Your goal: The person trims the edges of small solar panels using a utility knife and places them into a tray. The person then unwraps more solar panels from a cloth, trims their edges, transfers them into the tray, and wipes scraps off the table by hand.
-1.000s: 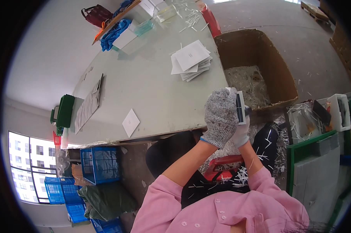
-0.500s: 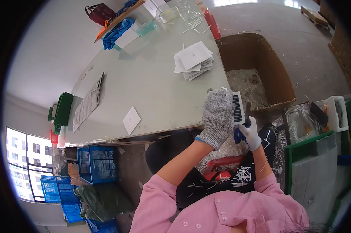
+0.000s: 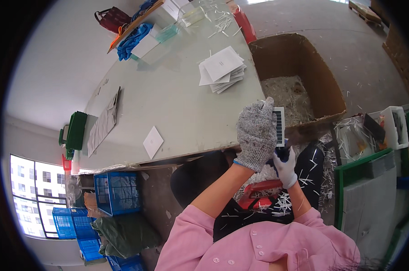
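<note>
In a grey knit glove, my left hand (image 3: 257,131) is closed around a small flat panel (image 3: 280,126), dark with pale lines and a white border. Most of the panel's left part is hidden behind the glove. My right hand (image 3: 286,168), gloved in white, grips a dark blue-handled tool (image 3: 283,152) just below the panel's lower edge. What the tool's working end looks like is hidden here. Both hands are beyond the table's near right corner, above my lap. On the table (image 3: 177,104) lies a loose stack of white sheet-like pieces (image 3: 223,64), with one more white piece (image 3: 153,142) apart from it.
An open cardboard box (image 3: 324,86) with white scraps inside stands right of the table. A red plastic object (image 3: 256,192) and white strips (image 3: 283,203) rest around my lap. Blue crates (image 3: 118,192) stand at lower left. A green-edged bin (image 3: 340,194) is at right.
My right hand has moved left and down, and the tool's dark upper part no longer shows beside the panel. My left hand still holds the panel, shifted slightly right. The view has shifted a little.
</note>
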### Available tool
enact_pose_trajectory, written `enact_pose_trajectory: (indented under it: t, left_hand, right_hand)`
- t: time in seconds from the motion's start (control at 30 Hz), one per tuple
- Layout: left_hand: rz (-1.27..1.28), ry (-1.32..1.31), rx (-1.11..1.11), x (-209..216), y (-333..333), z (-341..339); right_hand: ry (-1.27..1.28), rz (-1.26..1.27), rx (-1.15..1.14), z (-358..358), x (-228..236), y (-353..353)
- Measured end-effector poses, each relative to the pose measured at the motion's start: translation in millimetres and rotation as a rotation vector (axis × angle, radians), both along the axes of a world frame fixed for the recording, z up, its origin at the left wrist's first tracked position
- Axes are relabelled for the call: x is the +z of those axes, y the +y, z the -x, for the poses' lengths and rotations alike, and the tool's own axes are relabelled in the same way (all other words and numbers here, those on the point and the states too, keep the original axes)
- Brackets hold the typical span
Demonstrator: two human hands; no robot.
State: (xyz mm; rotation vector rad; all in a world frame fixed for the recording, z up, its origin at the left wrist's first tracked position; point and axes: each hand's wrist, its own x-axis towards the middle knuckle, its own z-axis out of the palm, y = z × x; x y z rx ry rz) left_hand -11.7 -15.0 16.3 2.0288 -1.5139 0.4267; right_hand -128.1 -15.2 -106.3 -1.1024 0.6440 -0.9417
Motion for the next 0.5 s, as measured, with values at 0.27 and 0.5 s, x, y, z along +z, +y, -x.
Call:
enact_pose_trajectory:
  t: [0.27,0.5]
  left_hand:
    - [-0.076,-0.046,-0.021,-10,-4,2]
    - [-0.082,-0.045,-0.122,-7,-9,1]
  right_hand:
    - [-0.829,-0.745,0.132,-101,-64,-85]
    - [-0.233,0.218,-0.088,-94,-54,-88]
